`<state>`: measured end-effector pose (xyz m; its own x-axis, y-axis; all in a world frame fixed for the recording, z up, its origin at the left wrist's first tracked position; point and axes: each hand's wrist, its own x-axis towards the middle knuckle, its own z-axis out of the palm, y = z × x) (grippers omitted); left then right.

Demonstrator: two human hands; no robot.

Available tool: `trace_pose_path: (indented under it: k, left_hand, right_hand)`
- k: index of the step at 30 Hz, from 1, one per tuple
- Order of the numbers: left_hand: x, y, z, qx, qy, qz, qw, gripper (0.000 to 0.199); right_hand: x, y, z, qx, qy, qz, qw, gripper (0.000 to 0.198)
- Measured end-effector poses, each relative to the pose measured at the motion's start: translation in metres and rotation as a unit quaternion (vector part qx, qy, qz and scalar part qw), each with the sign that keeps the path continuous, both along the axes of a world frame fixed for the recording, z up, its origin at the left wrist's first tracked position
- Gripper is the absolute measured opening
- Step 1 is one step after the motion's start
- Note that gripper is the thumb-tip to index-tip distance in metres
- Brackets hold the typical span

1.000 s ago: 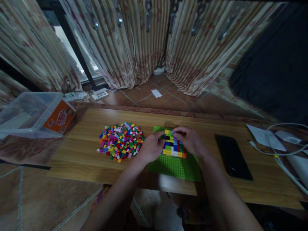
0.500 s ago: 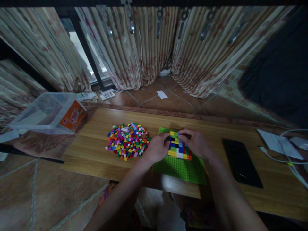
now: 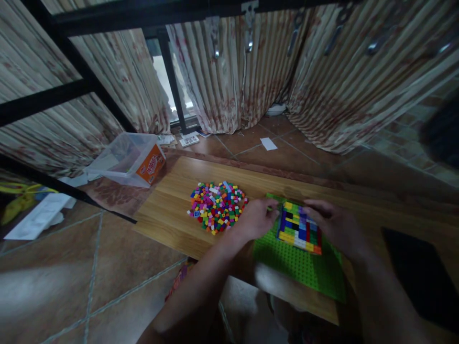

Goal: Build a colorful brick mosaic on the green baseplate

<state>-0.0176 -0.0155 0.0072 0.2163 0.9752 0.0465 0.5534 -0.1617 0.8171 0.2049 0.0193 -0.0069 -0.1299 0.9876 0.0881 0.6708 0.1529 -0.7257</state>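
Observation:
A flat build of small toy bricks, in yellow, blue, white, black and red, lies on a green studded baseplate. At its left edge is my left hand, with thumb and fingertips drawn together. Anything between them is too dark and blurred to make out. My right hand reaches over the build's upper right corner, its thumb and forefinger stretched out and slightly apart beside the purple bricks. Left of the baseplate is a loose pile of small coloured bricks.
The wooden table bears a dark flat slab at right. A clear plastic bin with an orange label stands past the table's left end. Behind are striped curtains and a white paper on the floor.
My view has turned left, so the scene sits further right. My left hand has drawn slightly away from the build, its fingers now closer together. The right hand stays by the upper right corner.

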Motion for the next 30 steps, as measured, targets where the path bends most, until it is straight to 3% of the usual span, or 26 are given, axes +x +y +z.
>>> trace_pose_path:
  k: [3,6,8,11,13,16,21,25,30]
  left_hand:
    - [-0.022,0.005,0.002,0.033,-0.015,0.047,0.998,0.027]
    - [-0.054,0.009,0.008,0.051,0.022,0.135,0.989,0.026]
    - [-0.079,0.008,0.011,0.032,0.087,0.191,0.977,0.028]
    - [-0.111,0.004,0.014,-0.035,0.193,0.287,0.938,0.023]
    - [-0.123,0.001,0.014,-0.058,0.224,0.315,0.921,0.026]
    - [-0.128,-0.003,0.014,-0.067,0.222,0.295,0.927,0.027]
    - [-0.118,-0.005,0.011,-0.026,0.217,0.151,0.964,0.025]
    - [-0.112,-0.004,0.010,0.019,0.273,0.107,0.956,0.024]
    - [-0.100,-0.003,0.012,0.006,0.328,0.124,0.936,0.028]
  right_hand:
    - [-0.001,0.000,0.004,0.044,0.004,-0.046,0.998,0.030]
    - [-0.002,-0.001,0.006,0.063,0.013,-0.072,0.995,0.025]
    - [-0.003,-0.001,0.006,0.065,0.008,-0.074,0.995,0.025]
    - [-0.005,-0.002,0.005,0.072,0.000,-0.061,0.996,0.024]
    - [-0.005,-0.002,0.004,0.076,-0.006,-0.053,0.996,0.025]
    - [-0.005,-0.002,0.002,0.074,-0.014,-0.044,0.996,0.025]
    - [-0.003,0.000,-0.001,0.066,-0.012,-0.034,0.997,0.027]
    - [-0.003,0.000,-0.002,0.056,-0.007,-0.033,0.998,0.029]
    - [-0.002,-0.001,-0.001,0.055,-0.010,-0.015,0.998,0.027]
